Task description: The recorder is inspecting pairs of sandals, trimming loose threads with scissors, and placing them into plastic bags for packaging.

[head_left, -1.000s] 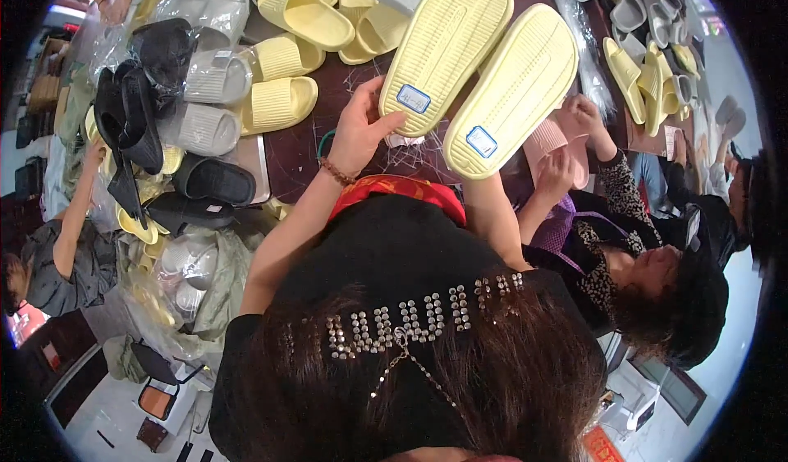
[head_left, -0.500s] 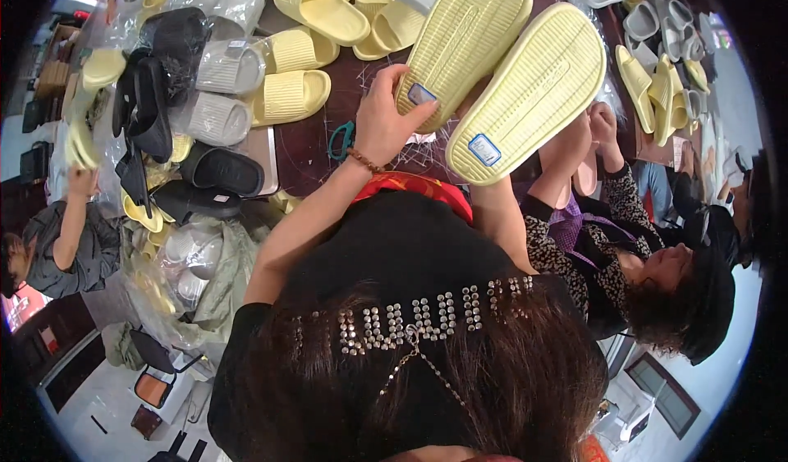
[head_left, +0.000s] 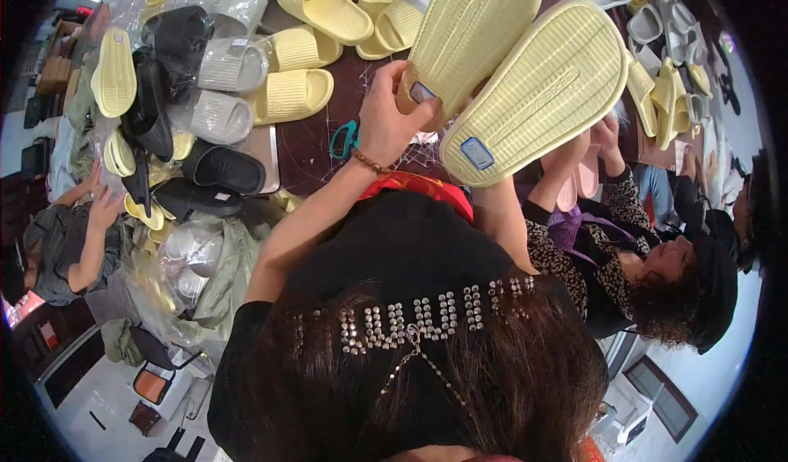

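My left hand (head_left: 396, 116) grips a pale yellow slide slipper (head_left: 472, 31) near the heel, thumb beside a small blue-edged sticker on its sole. A second yellow slipper (head_left: 542, 93), also sole up and with a similar sticker, is held just to the right. My right hand is hidden behind that slipper; its forearm (head_left: 499, 224) comes up underneath. Both ribbed soles face up above the dark table, angled away to the upper right. A teal looped object (head_left: 343, 139), perhaps scissors, lies by my left wrist.
Yellow slippers (head_left: 295, 97), grey slippers in clear plastic (head_left: 222, 117) and black slippers (head_left: 223, 171) crowd the table on the left. One co-worker (head_left: 70, 244) is at far left, another (head_left: 607, 232) close on my right. More slippers (head_left: 669, 101) lie at the far right.
The right-hand slipper has shifted slightly right and turned a little. At the left, the co-worker's hands have lowered, and a yellow slipper there now shows its sole.
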Demonstrator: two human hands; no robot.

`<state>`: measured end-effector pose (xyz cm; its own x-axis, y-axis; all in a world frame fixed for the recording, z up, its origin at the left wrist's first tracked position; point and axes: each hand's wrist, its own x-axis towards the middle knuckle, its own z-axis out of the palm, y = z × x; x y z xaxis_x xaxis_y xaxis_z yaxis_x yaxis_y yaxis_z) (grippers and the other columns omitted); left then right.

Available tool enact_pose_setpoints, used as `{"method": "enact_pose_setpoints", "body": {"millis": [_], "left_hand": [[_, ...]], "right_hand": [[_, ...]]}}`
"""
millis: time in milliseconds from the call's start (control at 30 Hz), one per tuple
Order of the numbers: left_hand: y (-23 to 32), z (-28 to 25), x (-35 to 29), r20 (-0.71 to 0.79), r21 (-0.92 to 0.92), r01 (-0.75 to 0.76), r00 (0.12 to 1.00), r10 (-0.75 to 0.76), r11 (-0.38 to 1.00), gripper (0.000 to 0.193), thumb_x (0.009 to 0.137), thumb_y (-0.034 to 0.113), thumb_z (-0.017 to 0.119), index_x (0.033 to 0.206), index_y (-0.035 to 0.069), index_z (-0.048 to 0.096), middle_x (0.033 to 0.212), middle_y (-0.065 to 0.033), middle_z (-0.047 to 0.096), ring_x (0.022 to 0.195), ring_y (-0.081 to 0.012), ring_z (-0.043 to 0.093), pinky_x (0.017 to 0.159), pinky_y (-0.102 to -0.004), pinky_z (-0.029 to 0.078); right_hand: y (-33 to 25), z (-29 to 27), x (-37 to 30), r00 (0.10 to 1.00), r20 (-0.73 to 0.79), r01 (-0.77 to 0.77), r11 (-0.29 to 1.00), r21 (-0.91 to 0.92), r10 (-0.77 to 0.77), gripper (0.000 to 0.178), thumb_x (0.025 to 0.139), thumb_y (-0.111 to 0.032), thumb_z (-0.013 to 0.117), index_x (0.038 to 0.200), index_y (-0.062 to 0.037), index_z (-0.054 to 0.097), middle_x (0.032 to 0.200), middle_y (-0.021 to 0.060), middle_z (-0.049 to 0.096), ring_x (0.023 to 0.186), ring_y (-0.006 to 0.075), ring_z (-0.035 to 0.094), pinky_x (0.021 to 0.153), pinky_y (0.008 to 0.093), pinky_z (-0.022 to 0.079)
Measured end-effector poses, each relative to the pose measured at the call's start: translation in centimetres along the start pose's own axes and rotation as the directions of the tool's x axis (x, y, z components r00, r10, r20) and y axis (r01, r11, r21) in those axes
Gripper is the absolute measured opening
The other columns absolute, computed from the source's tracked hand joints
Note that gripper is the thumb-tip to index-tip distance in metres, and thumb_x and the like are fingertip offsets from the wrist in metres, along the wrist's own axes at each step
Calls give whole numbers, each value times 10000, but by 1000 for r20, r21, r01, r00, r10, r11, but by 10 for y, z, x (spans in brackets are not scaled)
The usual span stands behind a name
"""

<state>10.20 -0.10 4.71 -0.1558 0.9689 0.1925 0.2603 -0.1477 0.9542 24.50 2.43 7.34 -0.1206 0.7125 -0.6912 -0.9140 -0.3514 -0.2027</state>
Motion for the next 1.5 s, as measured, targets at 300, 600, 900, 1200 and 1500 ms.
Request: {"method": "enact_pose_setpoints", "body": {"millis": [300,600,900,1200,1500], "left_hand": [[0,-3,4,-60,360,-228,962,266,905,280,677,125,637,914,18,533,863,-95,563,785,-224,565,723,-323,437],[7,3,6,5,33,-129,992,129,991,106,711,77,606,803,42,566,690,-83,560,645,-173,551,611,-229,417],[-70,-12,2,77,44,-14,997,11,999,107,781,127,547,873,77,569,754,-62,568,663,-143,516,625,-255,404],[-138,8,-20,647,453,-716,674,356,532,103,745,157,577,816,83,589,799,-94,584,770,-241,564,656,-334,428],[20,24,-5,263,154,-331,922,284,931,185,707,208,628,781,55,557,818,-75,544,674,-250,545,569,-340,442]], "right_hand": [[1,-11,2,974,225,44,987,-156,-8,486,838,-300,497,1244,-67,367,1160,105,479,1016,220,507,783,318,486],[-5,8,-16,989,113,108,991,-77,-99,445,838,-272,504,1198,-32,404,1114,107,512,934,200,556,714,303,516],[-29,-32,29,944,272,177,982,59,-186,444,832,-270,518,1194,-36,411,1103,107,514,937,194,555,719,305,519],[-40,-70,62,632,647,433,887,161,-426,450,827,-269,528,1196,-40,412,1099,110,512,950,194,549,726,307,519],[-32,-58,78,784,530,362,932,32,-323,468,846,-366,459,1197,-59,417,1087,119,510,966,219,533,742,324,513]]}}
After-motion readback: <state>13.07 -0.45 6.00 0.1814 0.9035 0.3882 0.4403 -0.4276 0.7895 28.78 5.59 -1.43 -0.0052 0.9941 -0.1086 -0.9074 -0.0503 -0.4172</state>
